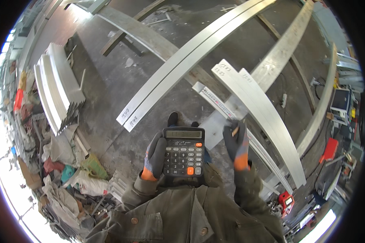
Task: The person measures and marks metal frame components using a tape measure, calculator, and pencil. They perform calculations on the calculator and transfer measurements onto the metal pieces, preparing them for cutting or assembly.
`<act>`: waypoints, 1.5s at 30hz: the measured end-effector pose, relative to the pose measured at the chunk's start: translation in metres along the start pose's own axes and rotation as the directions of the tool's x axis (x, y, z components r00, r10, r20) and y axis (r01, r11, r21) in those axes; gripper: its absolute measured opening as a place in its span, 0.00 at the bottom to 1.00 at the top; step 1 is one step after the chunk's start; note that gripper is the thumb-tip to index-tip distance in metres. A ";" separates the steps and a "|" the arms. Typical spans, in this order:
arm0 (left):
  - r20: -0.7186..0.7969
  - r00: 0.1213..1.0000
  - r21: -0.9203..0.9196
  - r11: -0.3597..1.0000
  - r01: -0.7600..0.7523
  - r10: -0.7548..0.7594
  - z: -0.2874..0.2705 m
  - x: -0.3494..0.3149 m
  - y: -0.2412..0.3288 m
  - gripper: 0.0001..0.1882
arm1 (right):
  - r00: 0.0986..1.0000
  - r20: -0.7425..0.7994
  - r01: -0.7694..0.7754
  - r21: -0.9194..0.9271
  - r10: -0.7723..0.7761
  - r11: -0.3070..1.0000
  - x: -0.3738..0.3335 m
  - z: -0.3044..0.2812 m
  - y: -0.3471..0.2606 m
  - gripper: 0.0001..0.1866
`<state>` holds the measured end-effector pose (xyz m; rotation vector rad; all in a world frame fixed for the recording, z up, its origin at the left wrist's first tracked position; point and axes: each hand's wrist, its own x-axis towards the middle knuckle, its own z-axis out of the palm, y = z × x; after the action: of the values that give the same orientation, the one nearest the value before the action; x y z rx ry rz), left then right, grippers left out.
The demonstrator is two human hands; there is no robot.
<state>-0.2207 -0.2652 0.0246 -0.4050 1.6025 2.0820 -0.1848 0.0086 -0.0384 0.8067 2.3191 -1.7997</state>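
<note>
A: How were the fingers (158, 142) set?

B: Those of the left hand (155, 158) were curled up the left edge of a black calculator (183, 152), gripping it, the glove dark with an orange cuff. The right hand (236, 145), gloved the same way, was raised just to the right of the calculator and apart from it, its fingers bunched together around a small brownish stub (234, 131). I could not tell what the stub was.

A: And where was the calculator?

B: Low in the middle of the view, held in front of the person's chest above an olive jacket (182, 214), display uppermost, with 1 orange key among the grey ones. Under it showed the toe of 1 dark shoe (172, 118) on the concrete floor (109, 89).

A: What lay around?

B: Long pale metal profiles (190, 60) ran from the floor near the shoe up toward the top right, 2 of them side by side with handwriting at their near ends. Another pair of profiles (255, 105) crossed just beyond the right hand, also marked in pen. On the left a stack of shorter profiles (59, 87) lay beside a heap of rags and scrap (65, 170). A red tool (286, 199) sat at the lower right.
</note>
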 end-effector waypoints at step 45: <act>0.573 0.819 0.346 0.917 -0.198 -0.039 0.078 -0.007 0.006 0.21 | 0.967 -0.187 -0.056 0.509 0.174 0.859 -0.187 -0.009 -0.060 0.17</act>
<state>-0.2133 -0.1928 0.0542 0.4091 1.6032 1.6408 -0.0507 -0.0575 0.0890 1.2491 1.8645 -2.4035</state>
